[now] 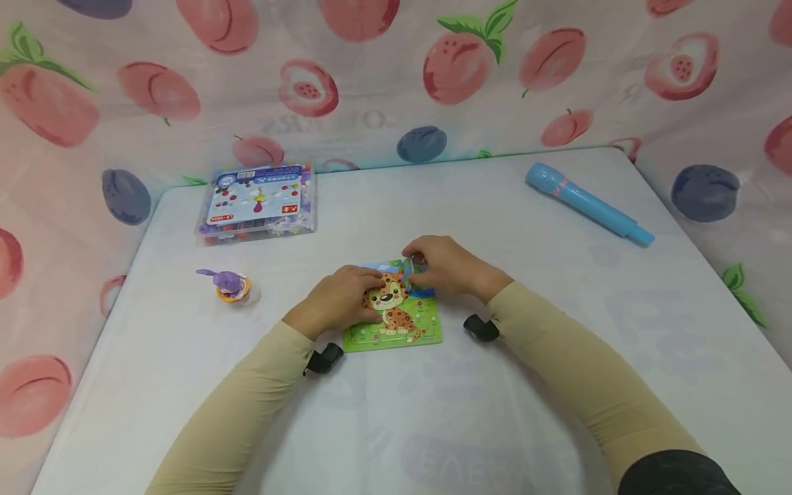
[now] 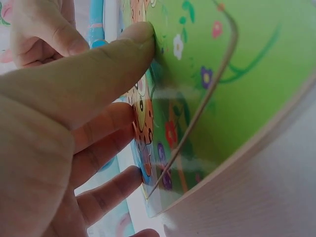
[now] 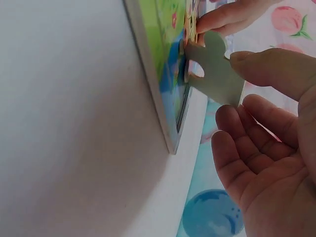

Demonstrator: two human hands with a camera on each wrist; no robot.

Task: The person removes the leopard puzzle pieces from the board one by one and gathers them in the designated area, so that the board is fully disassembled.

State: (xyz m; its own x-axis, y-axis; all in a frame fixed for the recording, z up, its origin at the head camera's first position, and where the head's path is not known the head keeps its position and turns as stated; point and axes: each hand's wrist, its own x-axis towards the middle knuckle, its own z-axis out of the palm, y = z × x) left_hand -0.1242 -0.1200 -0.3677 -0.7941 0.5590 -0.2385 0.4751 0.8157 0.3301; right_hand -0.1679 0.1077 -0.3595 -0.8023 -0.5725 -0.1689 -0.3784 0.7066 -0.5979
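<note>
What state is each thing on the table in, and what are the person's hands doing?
Leopard jigsaw board: lying flat, at least one piece out.
Jigsaw piece: tilted up off the flat, grey back showing to the right wrist camera.
Left hand: touching the board.
Right hand: pinching the piece.
Clear plastic case: closed, filled.
Purple-topped object: set down, untouched.
Blue wand-shaped object: lying down, untouched.

No lettering reads clearly (box label (image 1: 255,195) included).

A flat puzzle (image 1: 427,326) printed with a spotted cub on green and blue is laid on the white table (image 1: 396,412). A grey-backed piece (image 3: 219,74) is held tilted at its blue part.
</note>
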